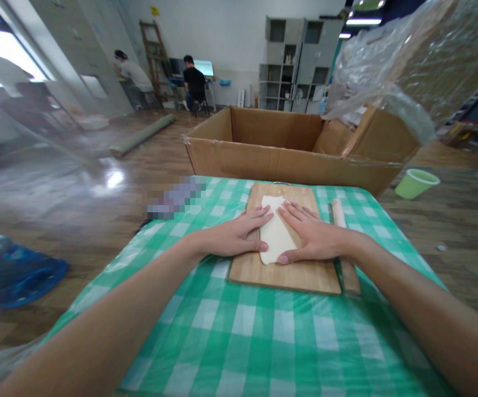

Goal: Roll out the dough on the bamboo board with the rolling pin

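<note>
A flat sheet of pale dough (276,231) lies on a wooden cutting board (284,273) set on a table with a green and white checked cloth (239,331). My left hand (239,234) lies flat on the dough's left edge, fingers stretched out and thumb along its lower edge. My right hand (311,234) lies flat on the dough's right side, fingers spread, thumb near the lower end. A wooden rolling pin (342,242) rests along the board's right side, partly under my right wrist.
A large open cardboard box (280,143) with clear plastic wrap (388,60) over its right flap stands behind the table. A light green bucket (416,183) sits on the wooden floor at right. Blue plastic (15,273) lies at left. Two people sit at desks far back.
</note>
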Demonstrator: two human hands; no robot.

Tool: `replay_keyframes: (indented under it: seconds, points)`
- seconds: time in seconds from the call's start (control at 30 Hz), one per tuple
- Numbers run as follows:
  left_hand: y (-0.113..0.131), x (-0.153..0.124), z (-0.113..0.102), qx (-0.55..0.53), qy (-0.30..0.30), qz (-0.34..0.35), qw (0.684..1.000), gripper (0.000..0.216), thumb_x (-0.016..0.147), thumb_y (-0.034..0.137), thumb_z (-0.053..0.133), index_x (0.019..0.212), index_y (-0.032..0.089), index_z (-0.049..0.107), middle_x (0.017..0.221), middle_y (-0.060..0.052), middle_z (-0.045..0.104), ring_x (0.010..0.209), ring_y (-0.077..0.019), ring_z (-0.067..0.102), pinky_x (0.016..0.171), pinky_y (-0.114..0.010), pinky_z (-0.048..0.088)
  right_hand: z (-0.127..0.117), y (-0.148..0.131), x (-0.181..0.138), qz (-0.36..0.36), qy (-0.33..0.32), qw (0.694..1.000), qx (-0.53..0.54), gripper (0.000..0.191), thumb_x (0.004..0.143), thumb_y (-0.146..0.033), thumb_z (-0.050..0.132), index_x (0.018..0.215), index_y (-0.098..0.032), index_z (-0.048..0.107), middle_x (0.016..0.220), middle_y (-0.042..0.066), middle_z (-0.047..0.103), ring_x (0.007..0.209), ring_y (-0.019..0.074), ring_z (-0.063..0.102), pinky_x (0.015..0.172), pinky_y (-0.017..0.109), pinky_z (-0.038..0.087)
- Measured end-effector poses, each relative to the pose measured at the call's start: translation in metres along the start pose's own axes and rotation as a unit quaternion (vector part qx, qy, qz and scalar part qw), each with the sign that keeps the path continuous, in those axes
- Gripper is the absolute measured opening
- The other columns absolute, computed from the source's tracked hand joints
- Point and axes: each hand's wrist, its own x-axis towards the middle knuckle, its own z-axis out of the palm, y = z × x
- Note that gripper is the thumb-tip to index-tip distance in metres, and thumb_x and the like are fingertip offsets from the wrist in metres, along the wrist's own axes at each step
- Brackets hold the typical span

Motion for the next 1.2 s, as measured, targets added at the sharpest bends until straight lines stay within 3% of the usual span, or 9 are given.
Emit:
replay_keyframes:
  seconds: [0.33, 0.47, 0.57, 0.7, 0.83, 0.93, 1.0, 1.1, 1.2]
  points:
    - [0.000, 0.002, 0.002, 0.002, 0.024, 0.019, 1.000, 0.073, 0.105, 0.065, 0.047, 0.168, 0.032, 0.031, 0.177, -0.004, 0.018, 0.165, -0.0278, 0.018, 0.134, -0.050, 0.018, -0.011, 0.009, 0.000, -0.010, -0.030, 0.999, 0.039, 0.143, 0.066, -0.090, 0.075, 0.172, -0.017, 0.013, 0.178, 0.017, 0.001, 0.164, 0.0397, 0.003, 0.133, 0.057, 0.013]
    - [0.004, 0.001, 0.003, 0.016, 0.032, 0.011, 0.999, 0.088, 0.095, 0.075, 0.056, 0.168, 0.032, 0.032, 0.178, -0.005, 0.019, 0.165, -0.0307, 0.019, 0.133, -0.050, 0.020, -0.002, 0.015, 0.003, -0.012, 0.030, 0.999, 0.030, 0.118, 0.082, -0.088, 0.061, 0.171, -0.020, 0.025, 0.177, 0.014, 0.016, 0.164, 0.0374, 0.014, 0.132, 0.057, 0.018]
    - [0.004, 0.003, 0.006, 0.022, 0.047, 0.006, 0.999, 0.085, 0.096, 0.073, 0.056, 0.167, 0.031, 0.034, 0.177, -0.006, 0.023, 0.165, -0.0297, 0.021, 0.133, -0.049, 0.021, 0.001, 0.022, 0.007, 0.010, 0.085, 0.996, 0.000, 0.099, 0.095, -0.079, 0.051, 0.166, -0.012, 0.037, 0.173, 0.020, 0.028, 0.161, 0.0384, 0.025, 0.130, 0.056, 0.025]
    - [0.001, 0.006, 0.015, 0.030, 0.077, -0.001, 0.997, 0.069, 0.106, 0.064, 0.043, 0.164, 0.027, 0.040, 0.176, -0.007, 0.027, 0.164, -0.0255, 0.025, 0.133, -0.044, 0.021, -0.021, 0.033, 0.004, 0.047, 0.116, 0.991, -0.053, 0.065, 0.102, -0.061, 0.050, 0.143, -0.012, 0.064, 0.147, 0.021, 0.064, 0.134, 0.0366, 0.062, 0.112, 0.048, 0.048]
    - [-0.006, 0.008, 0.022, 0.059, 0.140, -0.048, 0.987, 0.075, 0.105, 0.067, 0.040, 0.164, 0.020, 0.037, 0.176, -0.013, 0.026, 0.163, -0.0292, 0.026, 0.133, -0.044, 0.021, -0.061, 0.054, -0.017, 0.222, 0.154, 0.954, -0.130, 0.047, 0.096, -0.061, 0.059, 0.101, -0.019, 0.079, 0.101, 0.014, 0.081, 0.095, 0.0331, 0.076, 0.081, 0.040, 0.056]
    - [-0.009, 0.009, 0.022, 0.080, 0.144, -0.050, 0.985, 0.076, 0.107, 0.065, 0.037, 0.163, 0.013, 0.038, 0.174, -0.016, 0.031, 0.163, -0.0293, 0.025, 0.133, -0.043, 0.020, -0.078, 0.071, -0.034, 0.352, 0.044, 0.929, -0.101, 0.060, 0.091, -0.073, 0.059, 0.072, -0.018, 0.074, 0.072, 0.017, 0.075, 0.067, 0.0318, 0.074, 0.060, 0.040, 0.055]
    - [-0.010, 0.010, 0.020, 0.087, 0.132, -0.046, 0.986, 0.075, 0.107, 0.063, 0.034, 0.162, 0.011, 0.039, 0.173, -0.017, 0.033, 0.164, -0.0289, 0.023, 0.133, -0.042, 0.018, -0.078, 0.077, -0.041, 0.393, -0.049, 0.918, -0.031, 0.063, 0.093, -0.073, 0.057, 0.064, -0.018, 0.070, 0.067, 0.018, 0.073, 0.056, 0.0278, 0.071, 0.051, 0.038, 0.053]
    - [-0.009, 0.012, 0.019, 0.091, 0.113, -0.043, 0.988, 0.072, 0.109, 0.060, 0.031, 0.163, 0.013, 0.039, 0.173, -0.015, 0.033, 0.165, -0.0284, 0.018, 0.134, -0.044, 0.013, -0.066, 0.083, -0.040, 0.376, -0.110, 0.917, 0.076, 0.056, 0.094, -0.065, 0.060, 0.065, -0.018, 0.068, 0.075, 0.019, 0.076, 0.056, 0.0228, 0.070, 0.045, 0.031, 0.050]
    - [-0.007, 0.012, 0.021, 0.093, 0.103, -0.038, 0.990, 0.070, 0.109, 0.060, 0.029, 0.165, 0.018, 0.036, 0.175, -0.012, 0.029, 0.166, -0.0287, 0.013, 0.134, -0.048, 0.008, -0.054, 0.087, -0.034, 0.350, -0.095, 0.922, 0.136, 0.051, 0.095, -0.060, 0.062, 0.065, -0.019, 0.064, 0.073, 0.018, 0.075, 0.054, 0.0221, 0.069, 0.043, 0.030, 0.050]
